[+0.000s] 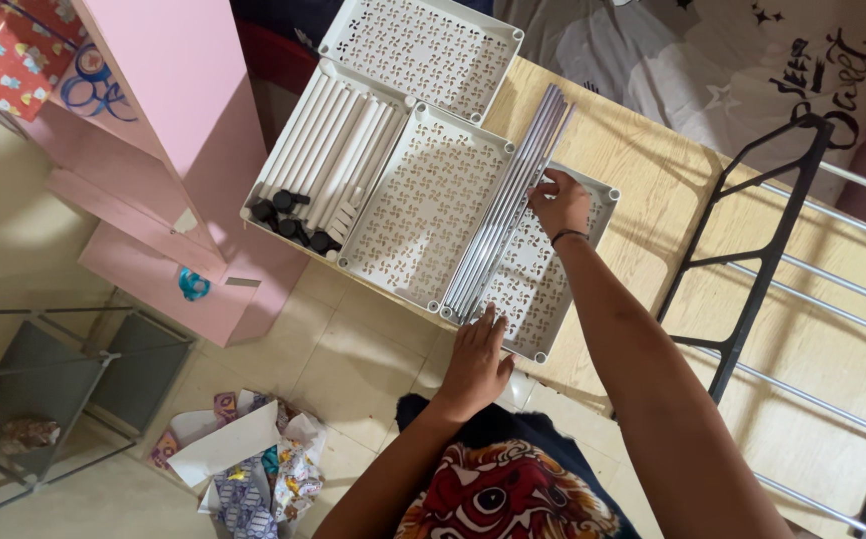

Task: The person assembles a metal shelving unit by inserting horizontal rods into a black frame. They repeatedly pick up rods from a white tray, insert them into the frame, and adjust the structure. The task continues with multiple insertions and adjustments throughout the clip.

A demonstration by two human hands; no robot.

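We're at the wooden table [642,190], four white trays [423,205] laid flat, nothing assembled yet by the look of it. Grey rods [505,215] lie bundled between the two near-right trays. Our left hand [475,361] presses their near end, fingers spread; our right hand [559,202] pinches the bundle farther along. White tubes [338,150] fill the left tray, its black caps [288,220] hard to count.

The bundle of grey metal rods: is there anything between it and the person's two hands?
Nothing visible. The right hand already rests on the upper part of the bundle of grey metal rods, and the left hand touches its lower end. The bundle lies across the white perforated trays, uncovered.
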